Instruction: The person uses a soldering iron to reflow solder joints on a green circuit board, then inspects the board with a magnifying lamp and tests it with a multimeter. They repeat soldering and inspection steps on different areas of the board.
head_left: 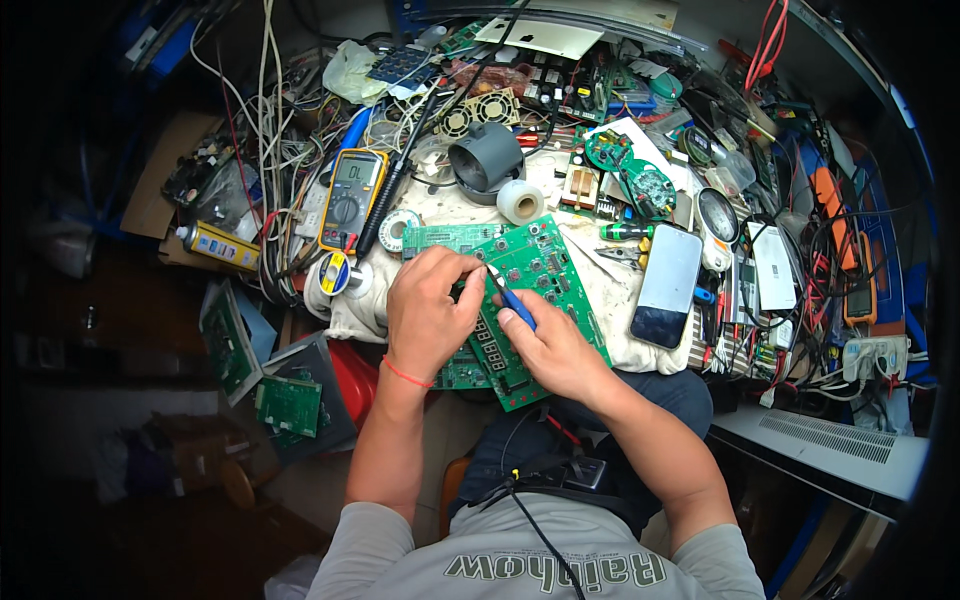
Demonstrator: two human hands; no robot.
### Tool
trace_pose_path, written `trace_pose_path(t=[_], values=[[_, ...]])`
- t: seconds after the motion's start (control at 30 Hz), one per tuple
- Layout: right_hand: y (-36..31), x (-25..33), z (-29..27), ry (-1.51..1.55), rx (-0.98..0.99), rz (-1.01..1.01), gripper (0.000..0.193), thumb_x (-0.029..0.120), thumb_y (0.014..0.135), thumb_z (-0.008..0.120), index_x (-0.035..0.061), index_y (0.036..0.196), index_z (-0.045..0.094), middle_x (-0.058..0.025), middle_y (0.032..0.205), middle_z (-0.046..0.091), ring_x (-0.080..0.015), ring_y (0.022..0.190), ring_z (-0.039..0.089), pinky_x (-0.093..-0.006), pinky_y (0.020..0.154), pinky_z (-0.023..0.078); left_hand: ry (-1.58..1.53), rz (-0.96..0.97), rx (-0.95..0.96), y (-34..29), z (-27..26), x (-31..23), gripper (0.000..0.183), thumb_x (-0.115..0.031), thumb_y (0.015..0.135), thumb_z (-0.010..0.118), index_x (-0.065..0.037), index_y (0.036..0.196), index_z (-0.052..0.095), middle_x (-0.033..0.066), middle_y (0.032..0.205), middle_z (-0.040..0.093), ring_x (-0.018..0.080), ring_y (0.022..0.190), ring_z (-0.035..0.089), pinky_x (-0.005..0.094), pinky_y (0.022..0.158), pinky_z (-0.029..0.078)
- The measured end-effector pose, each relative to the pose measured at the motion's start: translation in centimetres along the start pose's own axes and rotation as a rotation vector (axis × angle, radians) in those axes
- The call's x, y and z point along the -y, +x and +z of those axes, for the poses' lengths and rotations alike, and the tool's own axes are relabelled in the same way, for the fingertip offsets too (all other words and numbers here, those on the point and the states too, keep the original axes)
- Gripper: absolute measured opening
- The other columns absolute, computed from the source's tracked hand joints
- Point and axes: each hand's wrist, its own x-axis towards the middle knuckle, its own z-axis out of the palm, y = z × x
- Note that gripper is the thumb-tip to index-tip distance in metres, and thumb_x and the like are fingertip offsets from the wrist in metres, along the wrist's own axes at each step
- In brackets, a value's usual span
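A green circuit board [575, 300] with a multi-digit display and several push buttons lies tilted at the front of the bench. Another green board [432, 238] shows partly beneath it. My left hand [430, 300] is over the upper board's left side, thumb and fingertips pinched together; whatever they hold is too small to make out. In my right hand [556, 350] is a slim blue-handled tool [519, 309] with a thin metal tip. That tip points up and left, close to my left fingertips. The tool's exact kind cannot be told.
Left of the boards are a yellow multimeter [352, 200], a solder spool [334, 273] and a yellow spray can [222, 247]. Behind stand a grey cylinder [486, 160] and a tape roll [521, 202]. A smartphone [667, 285] and a magnifier [717, 216] lie right, near tangled cables.
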Motion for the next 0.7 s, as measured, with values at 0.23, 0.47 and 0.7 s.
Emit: trace_pose_path(t=[0.23, 0.47, 0.7], values=[[-0.9, 0.0, 0.0, -0.023, -0.051, -0.057, 0.033, 0.027, 0.105, 0.055, -0.0014, 0.122, 0.06, -0.0204, 0.09, 0.068, -0.0375, 0.085, 0.067, -0.0452, 0.078, 0.051, -0.084, 0.043, 0.223, 3.1, -0.6, -0.5, 0.025, -0.025, 0.099, 0.064, 0.0, 0.099, 0.07, 0.0154, 0.088, 0.073, 0.0358, 0.082, 0.068, 0.0442, 0.076, 0.052], [-1.0, -0.3, -0.3, -0.011, -0.076, -0.059, 0.032, 0.027, 0.106, 0.057, 0.0004, 0.122, 0.063, -0.0152, 0.087, 0.069, -0.028, 0.081, 0.069, -0.039, 0.076, 0.053, -0.403, -0.175, 0.773, 6.5, -0.2, 0.8, 0.039, -0.03, 0.106, 0.056, 0.004, 0.104, 0.075, 0.0154, 0.092, 0.078, 0.0224, 0.084, 0.074, 0.0344, 0.08, 0.057], [-2.0, -0.4, -1.0, -0.137, 0.168, -0.158, 0.031, 0.027, 0.104, 0.062, 0.001, 0.12, 0.064, -0.017, 0.095, 0.069, -0.0263, 0.086, 0.069, -0.0382, 0.077, 0.053, -0.64, -0.353, 0.788, 5.9, -0.2, 1.9, 0.032, -0.018, 0.106, 0.056, 0.007, 0.113, 0.073, 0.0136, 0.105, 0.077, 0.0191, 0.103, 0.071, 0.0331, 0.094, 0.055]])
